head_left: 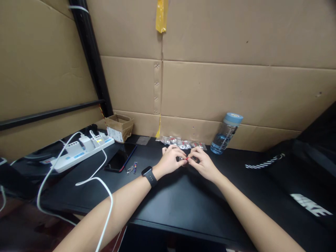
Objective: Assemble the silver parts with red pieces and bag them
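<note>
Both hands meet over the middle of the black table. My left hand pinches one side of a small red piece between thumb and fingers. On its other side, my right hand is closed on it in the same way. Fingers cover most of the piece, so its kind cannot be made out. Just behind the hands lies a row of small clear packets with silvery and red contents. A keychain with a metal ring rests left of my left wrist, which wears a black watch.
Left of the hands are a dark tablet or phone, a white power strip with cables, and a small open cardboard box. A blue-lidded water bottle stands back right. A black bag sits at right. Cardboard walls rise behind.
</note>
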Available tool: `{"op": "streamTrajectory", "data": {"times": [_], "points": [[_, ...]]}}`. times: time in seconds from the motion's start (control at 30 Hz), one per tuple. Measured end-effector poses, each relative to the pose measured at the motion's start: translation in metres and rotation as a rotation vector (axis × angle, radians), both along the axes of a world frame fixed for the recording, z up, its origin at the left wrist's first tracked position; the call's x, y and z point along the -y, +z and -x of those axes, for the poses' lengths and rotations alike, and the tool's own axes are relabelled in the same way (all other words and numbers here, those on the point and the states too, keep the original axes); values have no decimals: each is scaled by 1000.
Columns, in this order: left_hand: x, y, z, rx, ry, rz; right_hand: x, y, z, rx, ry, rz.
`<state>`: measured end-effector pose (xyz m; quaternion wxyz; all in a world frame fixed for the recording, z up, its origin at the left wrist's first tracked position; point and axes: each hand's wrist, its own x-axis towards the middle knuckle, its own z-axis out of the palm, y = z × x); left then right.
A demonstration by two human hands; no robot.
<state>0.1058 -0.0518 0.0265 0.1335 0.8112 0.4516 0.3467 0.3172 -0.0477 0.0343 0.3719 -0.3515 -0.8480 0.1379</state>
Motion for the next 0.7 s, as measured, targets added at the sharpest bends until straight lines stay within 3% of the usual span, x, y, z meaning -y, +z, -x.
{"op": "streamTrajectory", "data": {"times": [0.3, 0.7], "points": [[-18, -15, 15, 1, 146, 79, -27, -19, -34, 349, -124, 56], [-21, -21, 14, -110, 109, 44, -32, -25, -25, 317, -129, 41]]}}
